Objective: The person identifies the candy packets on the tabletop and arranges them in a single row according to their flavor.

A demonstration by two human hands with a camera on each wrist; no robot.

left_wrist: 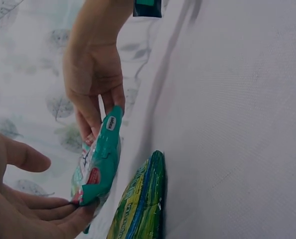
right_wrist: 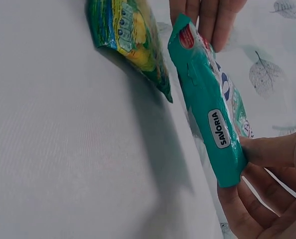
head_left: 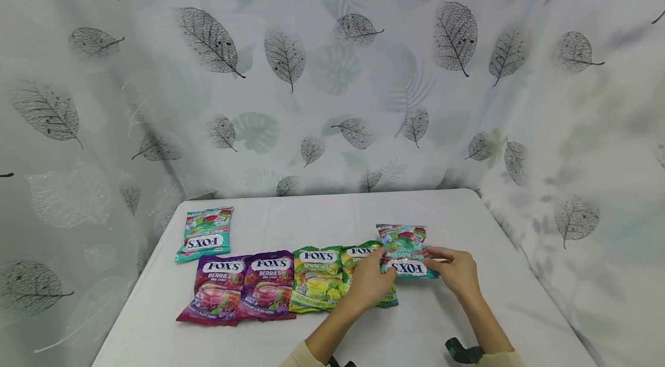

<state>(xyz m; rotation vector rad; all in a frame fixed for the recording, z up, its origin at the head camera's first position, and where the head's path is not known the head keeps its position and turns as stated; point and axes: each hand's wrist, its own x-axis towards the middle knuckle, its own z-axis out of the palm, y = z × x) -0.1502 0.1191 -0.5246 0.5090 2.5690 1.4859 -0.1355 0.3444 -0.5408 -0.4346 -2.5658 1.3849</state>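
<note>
A teal Fox's candy bag point(head_left: 406, 253) is held just above the white table point(head_left: 467, 321), at the right end of a row of bags. My right hand point(head_left: 435, 257) pinches its right edge between thumb and fingers point(right_wrist: 267, 152). My left hand point(head_left: 383, 266) meets the bag's left edge; in the left wrist view its fingertips point(left_wrist: 80, 211) touch the bag's corner point(left_wrist: 99, 164) while the thumb stands apart. Under my left hand lies a green Spring Tea bag point(head_left: 363, 263), whose edge point(left_wrist: 143, 201) shows beside the teal bag point(right_wrist: 208, 107).
The row runs leftward: another green Spring Tea bag point(head_left: 317, 277) and two purple Berries bags point(head_left: 269, 285) point(head_left: 215, 289). A second teal bag point(head_left: 205, 232) lies alone at the back left. A leaf-print curtain point(head_left: 332, 67) surrounds the table.
</note>
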